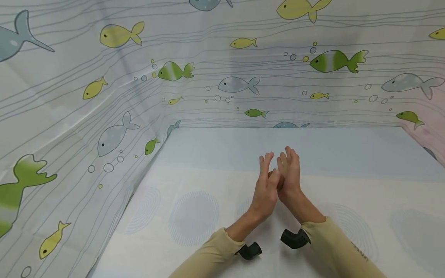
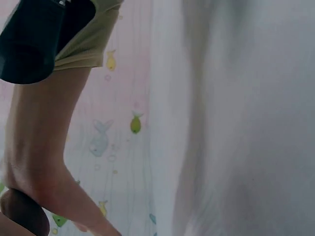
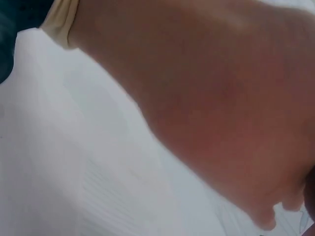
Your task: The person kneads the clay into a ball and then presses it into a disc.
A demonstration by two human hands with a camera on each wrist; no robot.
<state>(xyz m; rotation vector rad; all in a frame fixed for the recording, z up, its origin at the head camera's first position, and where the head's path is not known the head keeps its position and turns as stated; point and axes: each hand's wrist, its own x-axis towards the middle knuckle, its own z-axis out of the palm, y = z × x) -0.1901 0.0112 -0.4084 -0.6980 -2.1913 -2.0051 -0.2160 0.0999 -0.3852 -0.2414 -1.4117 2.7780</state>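
Observation:
A dark brown rounded lump (image 1: 281, 182) sits between the two palms, mostly covered by them. My left hand (image 1: 267, 189) presses it from the left, its fingers extended upward and away. On the other side, my right hand (image 1: 290, 173) stands nearly upright with straight fingers, its palm against the lump. The left wrist view shows the lump's dark curved side (image 2: 23, 212) beside the right hand's base. At the right edge of the right wrist view, a sliver of the lump (image 3: 310, 194) appears past the left hand (image 3: 231, 142).
A white table cover (image 1: 194, 177) with pale blue circles lies beneath the hands. Fish-printed curtains (image 1: 205, 61) rise behind and at the sides. Below the wrists, black wrist-worn devices (image 1: 294, 238) stick out from the beige sleeves (image 1: 342, 247).

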